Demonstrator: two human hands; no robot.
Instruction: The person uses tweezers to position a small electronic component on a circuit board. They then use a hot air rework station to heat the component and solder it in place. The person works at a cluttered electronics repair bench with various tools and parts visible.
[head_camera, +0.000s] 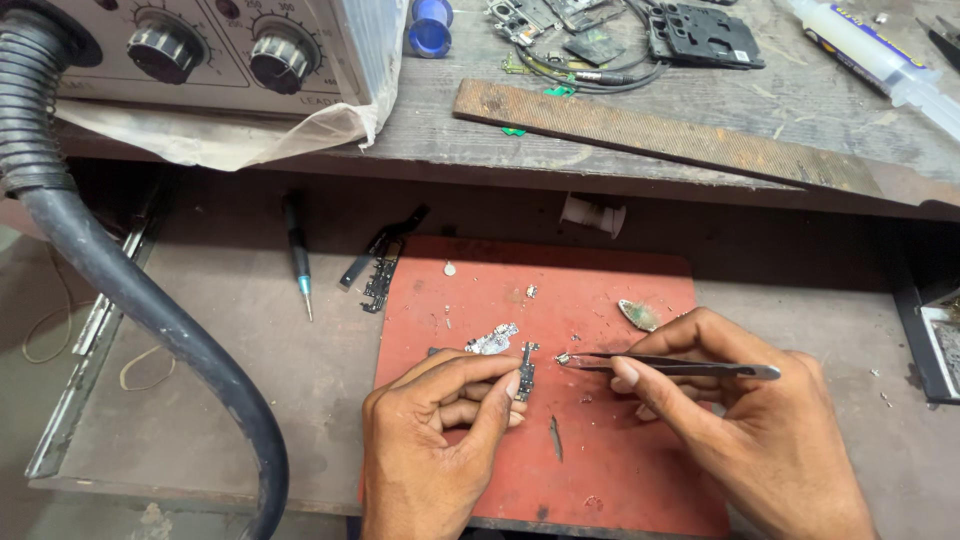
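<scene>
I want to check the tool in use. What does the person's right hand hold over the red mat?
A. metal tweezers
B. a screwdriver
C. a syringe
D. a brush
A: the right hand pinches slim metal tweezers, whose tips carry a tiny part above the red mat.

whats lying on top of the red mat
On the red mat: a silvery metal scrap, a greenish chip, a dark sliver and small debris. Both hands cover whatever lies beneath them.
</scene>
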